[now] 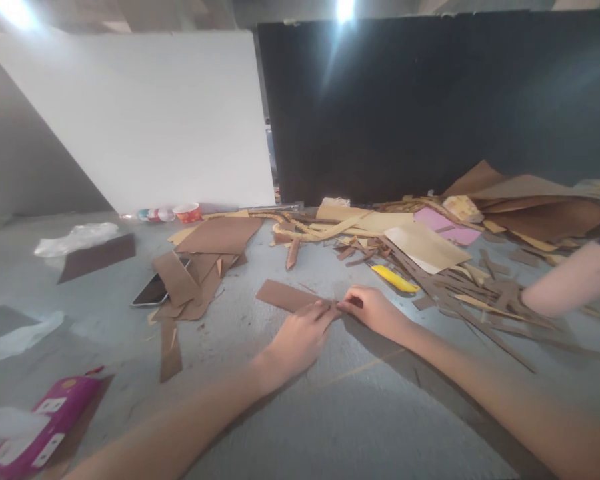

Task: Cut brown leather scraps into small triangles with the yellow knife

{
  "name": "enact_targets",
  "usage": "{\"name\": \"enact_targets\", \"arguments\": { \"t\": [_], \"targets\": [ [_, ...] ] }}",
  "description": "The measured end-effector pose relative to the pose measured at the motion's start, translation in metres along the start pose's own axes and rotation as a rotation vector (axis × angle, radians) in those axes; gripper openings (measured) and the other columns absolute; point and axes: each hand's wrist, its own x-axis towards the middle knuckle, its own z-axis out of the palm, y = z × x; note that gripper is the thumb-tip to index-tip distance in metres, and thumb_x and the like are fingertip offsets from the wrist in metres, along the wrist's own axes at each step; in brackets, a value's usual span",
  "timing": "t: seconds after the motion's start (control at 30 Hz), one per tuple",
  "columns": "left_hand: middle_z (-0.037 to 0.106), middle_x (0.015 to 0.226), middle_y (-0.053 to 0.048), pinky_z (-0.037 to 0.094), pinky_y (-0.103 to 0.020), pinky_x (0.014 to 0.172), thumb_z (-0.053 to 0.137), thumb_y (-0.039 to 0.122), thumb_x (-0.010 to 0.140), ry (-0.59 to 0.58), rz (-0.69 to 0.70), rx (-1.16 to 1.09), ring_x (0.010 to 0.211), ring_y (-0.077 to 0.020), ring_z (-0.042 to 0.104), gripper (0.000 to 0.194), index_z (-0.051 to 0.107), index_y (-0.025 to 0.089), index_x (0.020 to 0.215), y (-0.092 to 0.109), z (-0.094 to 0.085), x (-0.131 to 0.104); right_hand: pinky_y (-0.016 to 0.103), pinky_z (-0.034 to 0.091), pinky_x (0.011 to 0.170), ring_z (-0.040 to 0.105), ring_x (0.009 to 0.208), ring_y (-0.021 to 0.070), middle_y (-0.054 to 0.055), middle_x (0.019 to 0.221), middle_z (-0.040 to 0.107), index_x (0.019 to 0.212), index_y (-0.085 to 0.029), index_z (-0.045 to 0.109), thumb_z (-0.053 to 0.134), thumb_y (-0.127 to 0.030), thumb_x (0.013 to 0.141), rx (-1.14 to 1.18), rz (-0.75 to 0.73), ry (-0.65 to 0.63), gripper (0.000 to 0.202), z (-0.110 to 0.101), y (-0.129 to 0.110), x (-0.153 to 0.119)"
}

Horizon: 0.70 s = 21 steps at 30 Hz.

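- Background: a white panel (pixel 170 120) and a black panel (pixel 380 120) stand side by side behind the far edge of the grey table (pixel 280 427).
- Large brown sheets (pixel 545 213) lie heaped towards the far right corner.
- Loose narrow scraps (pixel 500 300) spread along the right side, where what looks like another person's arm (pixel 580 277) reaches in.
- Purple packet (pixel 60 400): near the left edge, towards the near corner.
- Left hand (pixel 300 340): laid over the brown strip (pixel 283 295), fingers bent down near its right end; whether they grip or just press, I cannot tell.
- Right hand (pixel 375 307): thumb and forefinger close together, seemingly pinching that end.
- The strip sits mid-table, well in from the edges, its left part flat and uncovered. Steadying and fine finger work at one end seems the step in hand; my judgement is that further handling there calls for a light pinch and a steady strip.
- Yellow tool (pixel 395 279): just beyond the right hand.
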Motion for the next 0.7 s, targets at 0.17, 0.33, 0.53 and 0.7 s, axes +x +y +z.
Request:
{"name": "enact_targets", "arguments": {
  "t": [0.17, 0.33, 0.53, 0.7],
  "targets": [
    [0.072, 0.135, -0.013, 0.065, -0.045, 0.102, 0.047, 0.01, 0.105, -0.038, 0.019, 0.022, 0.123, -0.0279, 0.074, 0.036, 0.065, 0.018, 0.136, 0.001, -0.003, 0.002, 0.029, 0.043, 0.07, 0.063, 0.077, 0.0175, 0.002, 0.087, 0.069, 0.088, -0.02, 0.069, 0.067, -0.039, 0.106, -0.088, -0.03, 0.032, 0.027, 0.004, -0.003, -0.003],
    [0.069, 0.138, -0.015, 0.067, -0.046, 0.097, 0.05, 0.01, 0.104, -0.07, 0.014, 0.058, 0.114, -0.0283, 0.075, 0.033, 0.068, 0.015, 0.13, 0.001, -0.006, 0.005, 0.03, 0.044, 0.073, 0.065, 0.08, 0.0186, 0.003, 0.095, 0.069, 0.097, -0.021, 0.071, 0.07, -0.038, 0.106, -0.278, -0.116, 0.139, 0.02, 0.007, -0.007, -0.009],
    [0.071, 0.144, -0.017, 0.059, -0.05, 0.114, 0.047, 0.011, 0.104, -0.037, 0.115, 0.1, 0.136, -0.032, 0.067, 0.042, 0.067, 0.012, 0.14, -0.003, -0.003, 0.003, 0.032, 0.045, 0.078, 0.065, 0.079, 0.0185, 0.005, 0.089, 0.07, 0.102, -0.021, 0.08, 0.055, -0.034, 0.114, -0.42, -0.343, 0.12, 0.031, 0.0, -0.012, -0.014],
    [0.072, 0.142, -0.019, 0.059, -0.049, 0.113, 0.048, 0.013, 0.104, -0.064, 0.127, 0.118, 0.134, -0.032, 0.069, 0.041, 0.068, 0.009, 0.14, -0.002, -0.005, 0.004, 0.034, 0.049, 0.078, 0.07, 0.077, 0.0206, 0.006, 0.085, 0.075, 0.122, -0.021, 0.081, 0.046, -0.033, 0.117, -0.43, -0.379, 0.024, 0.037, -0.005, -0.018, -0.023]
  ]
}}
